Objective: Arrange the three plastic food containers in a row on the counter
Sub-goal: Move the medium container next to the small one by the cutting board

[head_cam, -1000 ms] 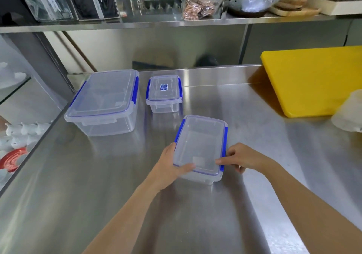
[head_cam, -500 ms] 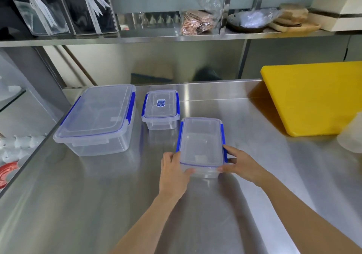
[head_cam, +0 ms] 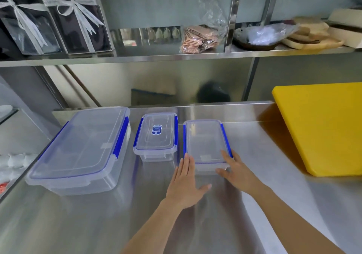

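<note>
Your left hand (head_cam: 185, 183) and right hand (head_cam: 236, 172), fingers spread flat, touch the rightmost container (head_cam: 204, 143)'s near end on the counter (head_cam: 215, 224).

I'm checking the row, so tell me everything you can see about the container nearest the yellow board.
The right container is a clear plastic box, empty, with a closed see-through lid and blue side clips. It sits flat on the steel counter, lengthwise, close beside the middle container. The left hand and right hand touch its near corners.
</note>
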Demonstrator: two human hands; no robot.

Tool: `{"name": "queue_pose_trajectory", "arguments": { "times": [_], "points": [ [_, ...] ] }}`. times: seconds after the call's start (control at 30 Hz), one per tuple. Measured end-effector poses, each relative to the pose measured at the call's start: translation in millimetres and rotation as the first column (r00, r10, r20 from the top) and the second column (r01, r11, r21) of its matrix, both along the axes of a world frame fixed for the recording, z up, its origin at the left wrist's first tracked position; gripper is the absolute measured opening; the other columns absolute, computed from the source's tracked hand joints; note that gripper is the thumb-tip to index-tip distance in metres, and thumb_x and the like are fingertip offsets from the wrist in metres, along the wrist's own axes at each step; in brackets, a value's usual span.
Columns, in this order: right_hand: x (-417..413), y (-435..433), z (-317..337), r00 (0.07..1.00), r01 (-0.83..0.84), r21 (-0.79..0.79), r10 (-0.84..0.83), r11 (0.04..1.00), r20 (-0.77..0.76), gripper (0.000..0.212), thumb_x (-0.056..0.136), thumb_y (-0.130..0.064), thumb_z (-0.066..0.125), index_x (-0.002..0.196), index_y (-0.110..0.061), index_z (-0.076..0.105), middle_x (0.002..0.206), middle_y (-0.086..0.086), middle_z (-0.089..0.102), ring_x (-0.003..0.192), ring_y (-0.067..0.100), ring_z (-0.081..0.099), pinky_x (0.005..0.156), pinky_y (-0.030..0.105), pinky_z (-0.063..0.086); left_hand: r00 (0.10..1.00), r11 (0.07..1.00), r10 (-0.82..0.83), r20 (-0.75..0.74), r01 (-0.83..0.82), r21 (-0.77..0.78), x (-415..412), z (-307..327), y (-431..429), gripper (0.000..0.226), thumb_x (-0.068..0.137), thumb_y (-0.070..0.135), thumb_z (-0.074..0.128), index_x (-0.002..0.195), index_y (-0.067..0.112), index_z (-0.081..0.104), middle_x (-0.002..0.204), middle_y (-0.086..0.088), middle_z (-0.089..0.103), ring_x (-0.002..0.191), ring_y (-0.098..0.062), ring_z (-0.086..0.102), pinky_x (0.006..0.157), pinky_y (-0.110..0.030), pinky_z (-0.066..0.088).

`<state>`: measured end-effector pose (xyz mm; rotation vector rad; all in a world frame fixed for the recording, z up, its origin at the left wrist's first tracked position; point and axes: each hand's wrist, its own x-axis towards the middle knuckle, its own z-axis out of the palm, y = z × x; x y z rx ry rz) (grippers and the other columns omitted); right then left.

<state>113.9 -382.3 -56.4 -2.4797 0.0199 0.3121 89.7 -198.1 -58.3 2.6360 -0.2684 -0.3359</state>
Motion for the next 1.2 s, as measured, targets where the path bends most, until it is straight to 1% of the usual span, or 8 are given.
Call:
{"name": "queue_pose_trajectory", "arguments": {
  "times": [0.13,0.23,0.37,0.5,0.7,0.9,1.07,1.2],
  "points": [
    [33.7,-5.3,-4.5,1.000,0.001,0.019,-0.002,1.000,0.014,0.070,0.091,-0.041,0.049,0.149,-0.027,0.011,0.160,0.004,0.000,0.117,0.023,0.054,0.105,0.033,0.037,0.998,0.998,0.031,-0.056,-0.034,-0.053,32.9,-0.9,-9.1,0.095,0.089,0.053,0.047,0.146,0.016,-0.020,0.157,0.004,-0.027,0.147,-0.015,-0.016,0.119,-0.033,-0.003],
    [50.7,-7.4,-8.4,1.000,0.016,0.070,-0.017,0.997,0.019,0.072,0.090,-0.040,0.051,0.149,-0.026,0.013,0.159,0.003,0.002,0.122,0.023,0.049,0.107,0.032,0.036,0.993,0.969,0.092,-0.074,-0.106,-0.224,49.6,-3.0,-13.2,0.087,0.091,0.044,0.051,0.150,0.019,-0.008,0.160,0.007,-0.015,0.148,-0.012,-0.008,0.119,-0.031,0.006],
    [64.3,-5.4,-10.9,0.995,0.094,0.236,-0.095,0.967,-0.005,0.073,0.087,-0.041,0.057,0.148,-0.024,0.019,0.153,0.002,0.017,0.132,0.020,0.038,0.109,0.034,0.036,0.937,0.784,0.321,-0.134,-0.343,-0.518,69.4,-12.4,-12.5,0.068,0.090,0.033,0.055,0.148,0.018,0.023,0.158,0.003,0.022,0.144,-0.018,0.024,0.118,-0.037,0.025],
    [72.5,-0.5,-13.3,0.982,0.180,0.350,-0.187,0.919,-0.013,0.073,0.082,-0.044,0.062,0.145,-0.029,0.028,0.139,0.006,0.036,0.110,0.021,0.055,0.101,0.042,0.047,0.813,0.537,0.443,-0.378,-0.578,-0.615,82.0,-12.6,-19.8,0.060,0.092,0.039,0.050,0.145,0.022,0.029,0.150,0.001,0.038,0.136,-0.022,0.039,0.111,-0.042,0.037],
    [77.1,-14.9,-19.3,0.975,0.211,0.423,-0.221,0.881,-0.026,0.078,0.074,-0.051,0.066,0.143,-0.030,0.033,0.135,0.002,0.041,0.109,0.016,0.055,0.101,0.045,0.047,0.760,0.447,0.534,-0.370,-0.625,-0.640,84.3,-7.5,-37.4,0.041,0.093,0.027,0.053,0.133,0.018,0.045,0.121,0.001,0.055,0.111,-0.019,0.053,0.099,-0.034,0.045],
    [65.3,-57.0,-16.0,0.908,0.370,0.372,-0.416,0.851,0.049,0.057,0.092,-0.028,0.053,0.145,-0.019,0.032,0.135,0.010,0.039,0.097,0.016,0.046,0.084,0.026,0.040,0.816,0.498,0.445,-0.369,-0.568,-0.655,80.3,-7.2,-91.3,0.042,0.091,0.029,0.053,0.132,0.019,0.049,0.122,0.000,0.061,0.113,-0.022,0.059,0.099,-0.035,0.046],
    [64.8,-109.0,-10.9,0.860,0.458,0.342,-0.506,0.820,0.063,0.054,0.092,-0.029,0.053,0.143,-0.020,0.037,0.141,0.011,0.042,0.110,0.023,0.050,0.088,0.027,0.037,0.875,0.618,0.347,-0.337,-0.484,-0.619,89.5,-11.0,-145.0,0.043,0.091,0.034,0.048,0.132,0.021,0.048,0.125,-0.003,0.062,0.113,-0.025,0.059,0.100,-0.040,0.047],
    [64.1,-134.3,-11.0,0.873,0.438,0.346,-0.484,0.830,0.056,0.055,0.091,-0.034,0.054,0.142,-0.024,0.038,0.138,0.006,0.048,0.106,0.022,0.054,0.095,0.034,0.041,0.889,0.670,0.334,-0.313,-0.458,-0.585,96.0,-13.6,-170.4,0.048,0.093,0.033,0.045,0.139,0.019,0.041,0.139,-0.005,0.051,0.124,-0.027,0.051,0.105,-0.041,0.042]
  ]
}}
